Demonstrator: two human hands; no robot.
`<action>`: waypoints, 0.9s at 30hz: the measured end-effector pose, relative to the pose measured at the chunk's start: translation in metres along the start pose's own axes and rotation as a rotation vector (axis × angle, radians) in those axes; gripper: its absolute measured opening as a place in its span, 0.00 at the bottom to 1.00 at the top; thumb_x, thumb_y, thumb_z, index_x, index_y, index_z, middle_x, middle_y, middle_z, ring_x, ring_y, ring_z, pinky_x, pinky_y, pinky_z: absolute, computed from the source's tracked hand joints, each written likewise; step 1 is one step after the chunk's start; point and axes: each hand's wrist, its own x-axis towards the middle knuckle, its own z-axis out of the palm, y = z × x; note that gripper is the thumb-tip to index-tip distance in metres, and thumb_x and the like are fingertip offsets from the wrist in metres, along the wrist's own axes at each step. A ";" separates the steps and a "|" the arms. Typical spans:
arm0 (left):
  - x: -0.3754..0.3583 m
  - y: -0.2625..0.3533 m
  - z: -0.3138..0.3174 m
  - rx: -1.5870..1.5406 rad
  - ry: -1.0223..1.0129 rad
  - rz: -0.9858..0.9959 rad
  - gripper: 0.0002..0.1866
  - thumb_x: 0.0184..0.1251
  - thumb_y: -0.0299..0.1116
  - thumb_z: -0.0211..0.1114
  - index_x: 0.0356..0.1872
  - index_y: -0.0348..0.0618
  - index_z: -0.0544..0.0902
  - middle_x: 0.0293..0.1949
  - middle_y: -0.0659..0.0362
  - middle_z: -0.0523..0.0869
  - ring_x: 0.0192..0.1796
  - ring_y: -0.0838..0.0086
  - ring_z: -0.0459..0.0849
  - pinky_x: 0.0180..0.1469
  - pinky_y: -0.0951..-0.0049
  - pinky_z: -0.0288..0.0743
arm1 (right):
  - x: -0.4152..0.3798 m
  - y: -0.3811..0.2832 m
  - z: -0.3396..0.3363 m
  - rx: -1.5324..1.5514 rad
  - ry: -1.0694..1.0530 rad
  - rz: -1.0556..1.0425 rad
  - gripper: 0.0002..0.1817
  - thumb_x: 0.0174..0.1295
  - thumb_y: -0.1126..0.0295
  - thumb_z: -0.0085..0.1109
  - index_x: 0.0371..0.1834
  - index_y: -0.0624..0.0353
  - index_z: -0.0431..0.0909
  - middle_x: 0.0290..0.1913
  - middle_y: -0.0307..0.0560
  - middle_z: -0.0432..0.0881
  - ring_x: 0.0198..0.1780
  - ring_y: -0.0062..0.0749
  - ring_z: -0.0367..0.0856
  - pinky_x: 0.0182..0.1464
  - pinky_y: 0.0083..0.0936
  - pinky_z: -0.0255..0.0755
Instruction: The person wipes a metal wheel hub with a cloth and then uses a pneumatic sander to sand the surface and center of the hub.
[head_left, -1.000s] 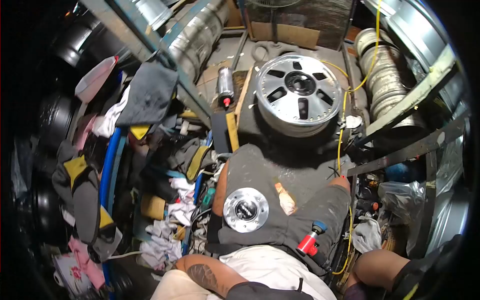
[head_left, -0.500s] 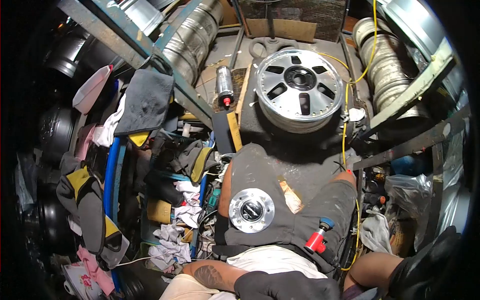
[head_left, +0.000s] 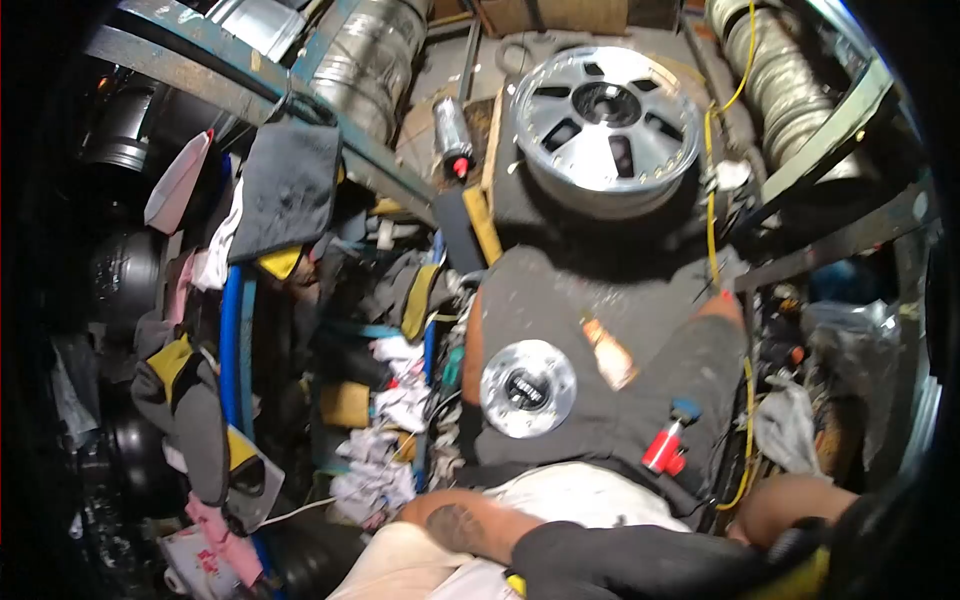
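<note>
My left hand (head_left: 650, 562), in a black glove, reaches across my body at the bottom of the view toward my right hand. My right hand (head_left: 872, 535), also dark-gloved, is at the lower right corner, blurred and in shadow. A yellow patch shows between them; what it belongs to I cannot make out. The fingers of both hands are hidden. On my left thigh lies a round silver wheel centre cap (head_left: 528, 389) with a black middle. A small red power tool with a blue pad (head_left: 664, 448) rests on my right thigh.
A polished alloy wheel (head_left: 608, 125) sits in front of my knees. Left of it lies a bottle with a red cap (head_left: 454, 140). Grey cloths (head_left: 285, 190) hang on the left frame. A yellow cord (head_left: 711, 215) runs down the right, and stacked rims (head_left: 370, 75) line the sides.
My left hand has stretched further right, toward my right hand, and a yellow patch now shows between them. The view has tilted, so the wheel sits higher. The cap and red tool stay on my lap.
</note>
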 end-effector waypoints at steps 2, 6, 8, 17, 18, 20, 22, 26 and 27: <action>-0.001 -0.004 0.007 -0.009 -0.002 -0.006 0.23 0.83 0.46 0.59 0.68 0.41 0.78 0.67 0.47 0.80 0.66 0.57 0.81 0.68 0.54 0.73 | 0.010 -0.002 0.002 -0.094 -0.023 -0.047 0.30 0.66 0.55 0.67 0.70 0.51 0.78 0.74 0.54 0.70 0.70 0.53 0.76 0.71 0.46 0.66; 0.000 -0.006 0.006 -0.013 -0.002 0.008 0.23 0.83 0.46 0.59 0.67 0.41 0.79 0.67 0.47 0.81 0.65 0.57 0.82 0.67 0.54 0.73 | 0.018 0.001 0.002 -0.135 -0.042 -0.095 0.29 0.66 0.57 0.66 0.70 0.52 0.78 0.72 0.55 0.72 0.69 0.53 0.77 0.71 0.46 0.67; -0.001 -0.010 0.010 -0.020 0.004 -0.004 0.23 0.83 0.45 0.59 0.67 0.41 0.79 0.66 0.47 0.81 0.65 0.57 0.82 0.67 0.54 0.74 | 0.021 0.002 -0.001 -0.134 -0.049 -0.109 0.29 0.66 0.58 0.66 0.69 0.53 0.79 0.71 0.55 0.73 0.68 0.53 0.77 0.71 0.45 0.68; 0.002 -0.015 0.013 -0.057 -0.018 -0.005 0.22 0.83 0.45 0.59 0.66 0.42 0.81 0.64 0.46 0.83 0.63 0.57 0.83 0.65 0.55 0.75 | 0.026 0.010 -0.005 -0.130 -0.061 -0.154 0.27 0.65 0.62 0.66 0.68 0.56 0.80 0.68 0.56 0.77 0.66 0.52 0.79 0.70 0.44 0.69; 0.001 -0.015 0.011 -0.048 -0.021 -0.007 0.22 0.83 0.45 0.59 0.66 0.42 0.81 0.64 0.46 0.83 0.63 0.57 0.83 0.65 0.55 0.75 | 0.023 0.009 -0.004 -0.141 -0.060 -0.152 0.27 0.65 0.63 0.65 0.67 0.56 0.80 0.67 0.56 0.78 0.66 0.52 0.80 0.69 0.44 0.70; 0.002 -0.014 0.008 -0.024 -0.016 -0.004 0.21 0.83 0.45 0.59 0.65 0.42 0.81 0.64 0.46 0.83 0.63 0.57 0.84 0.64 0.55 0.76 | 0.019 0.010 0.000 -0.129 -0.059 -0.138 0.26 0.65 0.64 0.65 0.67 0.57 0.80 0.67 0.56 0.79 0.66 0.52 0.80 0.69 0.43 0.70; 0.000 -0.018 0.009 -0.007 -0.009 -0.015 0.21 0.83 0.45 0.59 0.65 0.42 0.82 0.64 0.46 0.83 0.62 0.57 0.84 0.64 0.55 0.76 | 0.020 0.011 0.003 -0.115 -0.058 -0.131 0.26 0.65 0.65 0.65 0.67 0.58 0.80 0.66 0.56 0.79 0.65 0.52 0.81 0.69 0.43 0.70; 0.002 -0.018 0.008 0.024 0.005 -0.009 0.21 0.83 0.45 0.59 0.64 0.42 0.82 0.63 0.46 0.84 0.61 0.57 0.85 0.63 0.55 0.77 | 0.021 0.017 0.004 -0.110 -0.062 -0.111 0.25 0.64 0.67 0.65 0.66 0.59 0.81 0.64 0.56 0.81 0.64 0.52 0.82 0.69 0.42 0.71; 0.002 -0.014 0.005 0.044 0.007 -0.008 0.21 0.83 0.44 0.59 0.64 0.42 0.82 0.63 0.46 0.84 0.61 0.57 0.85 0.63 0.55 0.77 | 0.019 0.019 0.006 -0.113 -0.066 -0.098 0.25 0.64 0.67 0.65 0.66 0.59 0.81 0.64 0.56 0.82 0.64 0.52 0.82 0.68 0.42 0.71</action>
